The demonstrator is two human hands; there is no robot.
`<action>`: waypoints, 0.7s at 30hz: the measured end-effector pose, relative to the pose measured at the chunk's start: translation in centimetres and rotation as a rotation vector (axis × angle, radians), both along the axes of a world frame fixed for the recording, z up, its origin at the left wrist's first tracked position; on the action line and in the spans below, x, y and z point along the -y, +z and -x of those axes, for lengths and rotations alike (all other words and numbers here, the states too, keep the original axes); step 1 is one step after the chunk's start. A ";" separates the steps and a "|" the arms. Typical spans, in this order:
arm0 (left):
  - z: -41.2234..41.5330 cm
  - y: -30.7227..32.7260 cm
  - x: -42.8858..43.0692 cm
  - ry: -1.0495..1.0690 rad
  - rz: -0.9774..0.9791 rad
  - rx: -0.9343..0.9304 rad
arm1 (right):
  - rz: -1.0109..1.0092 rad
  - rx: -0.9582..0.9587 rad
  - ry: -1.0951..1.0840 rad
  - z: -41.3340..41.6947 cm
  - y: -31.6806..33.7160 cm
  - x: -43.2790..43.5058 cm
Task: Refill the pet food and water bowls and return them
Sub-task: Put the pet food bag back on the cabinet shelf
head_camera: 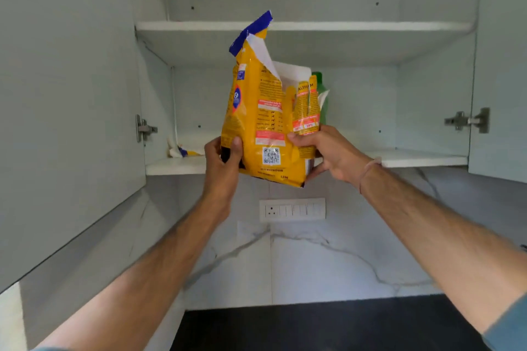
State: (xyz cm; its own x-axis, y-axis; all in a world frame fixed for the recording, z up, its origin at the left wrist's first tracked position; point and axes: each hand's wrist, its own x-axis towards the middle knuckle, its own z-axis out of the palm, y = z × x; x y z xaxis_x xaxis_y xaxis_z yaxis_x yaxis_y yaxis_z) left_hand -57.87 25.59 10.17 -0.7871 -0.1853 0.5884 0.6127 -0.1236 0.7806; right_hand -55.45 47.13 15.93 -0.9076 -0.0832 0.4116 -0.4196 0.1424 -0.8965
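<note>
Both hands grip the pet food bag (262, 122) at the centre of the frame, in front of an open wall cabinet. The left hand (222, 159) clasps the bag's lower left edge, with the thumb pressed flat on the printed face and the fingers curled round behind, out of sight. The right hand (328, 154) pinches the lower right corner, its thumb on the front and its fingers (315, 171) bent under the base. The bag stands nearly upright with its long axis vertical. Its torn mouth points up toward the upper shelf (285, 26), and its bottom hangs just in front of the lower shelf (422, 158). It is glossy, crinkled yellow plastic with a ragged blue strip slanting across the top. A white inner lining shows at the tear, and the side with fine print and a QR code faces the camera. A green bottle (320, 85) stands behind its right side. At the left end of the lower shelf lies a torn scrap of wrapper (182, 151). Below the cabinet, a white switch panel (292, 209) sits on a grey-veined marble wall (328, 259). A dark tabletop (313, 325) fills the bottom of the frame. A thin thread band (368, 171) circles the right wrist.
</note>
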 end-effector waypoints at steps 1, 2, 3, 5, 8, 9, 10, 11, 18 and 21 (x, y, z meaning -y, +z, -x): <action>0.5 1.0 -0.4 0.102 0.016 0.001 | 0.008 -0.005 -0.011 0.4 1.1 0.2; 1.1 2.0 -0.6 0.228 0.031 0.009 | 0.019 -0.008 -0.025 0.8 2.1 0.5; 1.5 2.8 -0.8 0.359 0.039 0.020 | 0.033 -0.008 -0.044 1.3 2.9 0.9; 2.2 3.8 -1.2 0.534 0.037 -0.002 | 0.057 -0.009 -0.091 2.5 4.0 1.8; 3.5 4.1 -2.4 0.481 0.136 -0.072 | 0.032 -0.055 -0.209 5.0 4.3 3.3; 3.9 4.0 -3.0 0.399 0.209 -0.060 | 0.024 -0.070 -0.254 5.9 4.1 3.9; 4.4 4.0 -3.5 0.313 0.283 -0.033 | 0.016 -0.084 -0.306 6.7 3.9 4.5; 4.8 4.0 -4.0 0.248 0.353 0.003 | -0.005 -0.102 -0.370 7.5 3.6 5.1; 9.2 4.8 -4.3 0.129 0.518 0.159 | -0.189 -0.082 -0.463 11.4 2.1 6.7; 10.9 5.4 -4.1 0.082 0.449 0.213 | -0.146 0.052 -0.279 11.8 2.9 6.0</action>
State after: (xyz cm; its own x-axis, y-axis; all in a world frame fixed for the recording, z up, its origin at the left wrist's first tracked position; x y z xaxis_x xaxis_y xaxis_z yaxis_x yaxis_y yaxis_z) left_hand -68.77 29.74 15.59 -0.8921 -0.0165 0.4516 0.4272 0.2951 0.8546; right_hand -67.29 41.12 18.82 -0.9234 0.1171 0.3656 -0.3000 0.3742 -0.8775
